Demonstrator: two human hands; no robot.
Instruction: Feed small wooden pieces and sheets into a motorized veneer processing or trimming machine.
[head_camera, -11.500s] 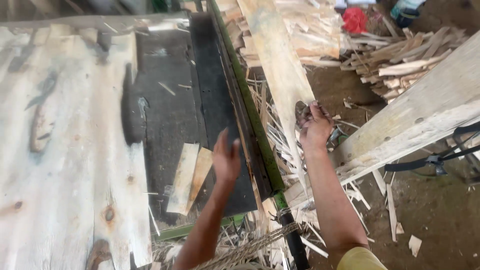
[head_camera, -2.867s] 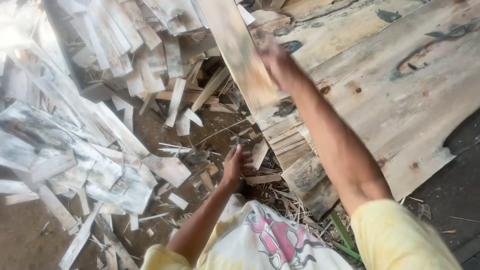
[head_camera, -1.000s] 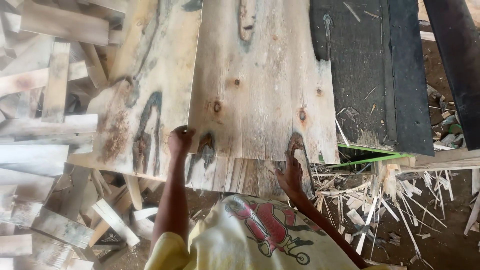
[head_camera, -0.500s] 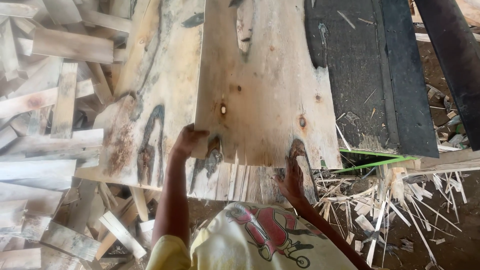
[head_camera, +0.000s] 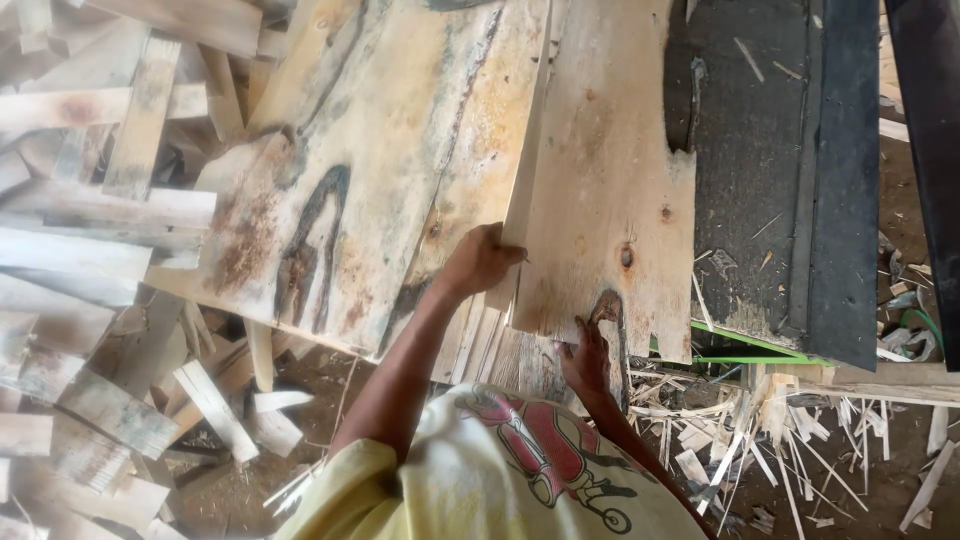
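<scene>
- Since half a second back, top veneer sheet (head_camera: 605, 190) has been lifted on its left edge and tilted up off the stack; it lay flatter before, and the left hand sat lower.
- Veneer stack (head_camera: 370, 190): broad, pale sheets with dark grain streaks, lying under and left of the lifted sheet. Its near edge overhangs the littered ground.
- Lifted sheet: long axis runs away from the person, toward top of view. Its left edge stands raised; its right side rests down toward the dark board (head_camera: 780, 170).
- Dark board: just right of the lifted sheet, running parallel. A green strip (head_camera: 760, 355) shows under its near end. Little free room on that side.
- Heap of offcut slats (head_camera: 90, 250): left of the stack, crowded. Open room is mostly upward and toward the person.
- Left hand (head_camera: 480, 262): fingers clamped around the raised left edge of the lifted sheet, near its near corner.
- Right hand (head_camera: 588, 355): at the near edge of the lifted sheet, beside a dark knot mark, fingers pressed on the face. Whether they wrap under the edge, cannot tell.
- Both hands sit on the sheet's near end; the far end is unsupported.
</scene>
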